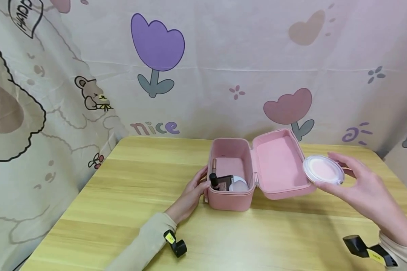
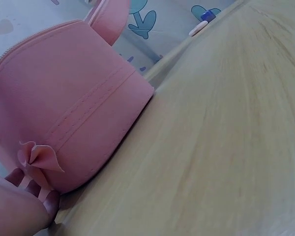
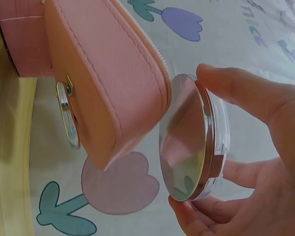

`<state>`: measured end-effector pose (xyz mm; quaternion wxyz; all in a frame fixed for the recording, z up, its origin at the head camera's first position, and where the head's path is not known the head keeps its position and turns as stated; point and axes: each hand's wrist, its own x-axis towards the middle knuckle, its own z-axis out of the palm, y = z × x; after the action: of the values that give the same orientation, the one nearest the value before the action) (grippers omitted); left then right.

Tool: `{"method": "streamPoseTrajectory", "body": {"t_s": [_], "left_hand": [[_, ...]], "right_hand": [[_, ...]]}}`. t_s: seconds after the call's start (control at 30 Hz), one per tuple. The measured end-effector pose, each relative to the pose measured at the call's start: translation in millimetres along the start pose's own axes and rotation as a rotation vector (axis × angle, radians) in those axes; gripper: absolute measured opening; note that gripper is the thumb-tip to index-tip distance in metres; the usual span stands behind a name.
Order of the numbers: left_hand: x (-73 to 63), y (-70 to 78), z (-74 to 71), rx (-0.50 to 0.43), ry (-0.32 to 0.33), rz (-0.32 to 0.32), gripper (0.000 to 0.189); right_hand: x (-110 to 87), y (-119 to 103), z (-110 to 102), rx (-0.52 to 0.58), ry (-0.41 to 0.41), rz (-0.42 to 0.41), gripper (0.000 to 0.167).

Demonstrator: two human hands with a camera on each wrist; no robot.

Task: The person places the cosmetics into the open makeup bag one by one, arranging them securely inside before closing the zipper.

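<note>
At the near side, a black wrist strap (image 1: 174, 242) sits on each pale sleeve (image 1: 146, 237). The left hand (image 1: 188, 201) rests against the left wall of a pink case (image 1: 230, 201), fingers slightly spread beside a small bow (image 2: 39, 157) in the left wrist view. The case stands upright on the wooden desk (image 1: 122, 207), with a broad stretch of desk to its left and another between it and the near side.

Inside, toward the case's near left corner, are a black-capped tube (image 1: 213, 181), a slim brown tube (image 1: 214, 165), a dark flat box (image 1: 225, 183) and a pale round puff (image 1: 239, 185). Beyond these the floor of the case shows up to the back wall.

The lid (image 1: 278, 162) hangs open to the right. By its outer edge, the right hand (image 1: 369, 190) pinches a round mirror (image 1: 323, 170) by its rim, above the desk; whether mirror and lid touch, I cannot tell. The desk's far edge runs behind the case, before a printed cloth (image 1: 217, 41).
</note>
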<state>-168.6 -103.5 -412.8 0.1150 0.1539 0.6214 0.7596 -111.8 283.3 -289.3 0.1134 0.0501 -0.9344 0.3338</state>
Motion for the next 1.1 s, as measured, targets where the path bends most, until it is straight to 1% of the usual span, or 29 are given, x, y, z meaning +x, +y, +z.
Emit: {"method": "streamPoseTrajectory", "body": {"t_s": [0.2, 0.3, 0.43, 0.53, 0.7, 0.87, 1.1], "left_hand": [[6.5, -0.1, 4.4, 0.002, -0.020, 0.011, 0.070], [7.2, 0.4, 5.7, -0.001, -0.025, 0.009, 0.071], [6.2, 1.8, 4.1, 0.002, -0.006, 0.008, 0.071], [5.5, 3.4, 1.4, 0.009, 0.008, 0.015, 0.072], [5.0, 4.0, -0.1, 0.007, 0.015, 0.020, 0.073], [4.3, 2.6, 0.1, 0.002, 0.015, 0.023, 0.072], [1.3, -1.9, 0.1, -0.005, 0.013, 0.010, 0.072]], "right_hand": [[8.6, -9.6, -5.3, 0.015, 0.014, -0.062, 0.083], [14.5, -17.0, -6.3, 0.008, -0.013, -0.093, 0.084], [23.6, -28.9, -4.7, -0.011, -0.054, -0.155, 0.082], [29.4, -39.0, -2.5, -0.003, -0.084, -0.199, 0.079], [36.4, -48.7, 0.3, 0.001, -0.154, -0.237, 0.073], [43.0, -53.9, 0.6, -0.034, -0.214, -0.263, 0.067], [52.4, -64.8, 3.7, -0.064, -0.269, -0.270, 0.067]]}}
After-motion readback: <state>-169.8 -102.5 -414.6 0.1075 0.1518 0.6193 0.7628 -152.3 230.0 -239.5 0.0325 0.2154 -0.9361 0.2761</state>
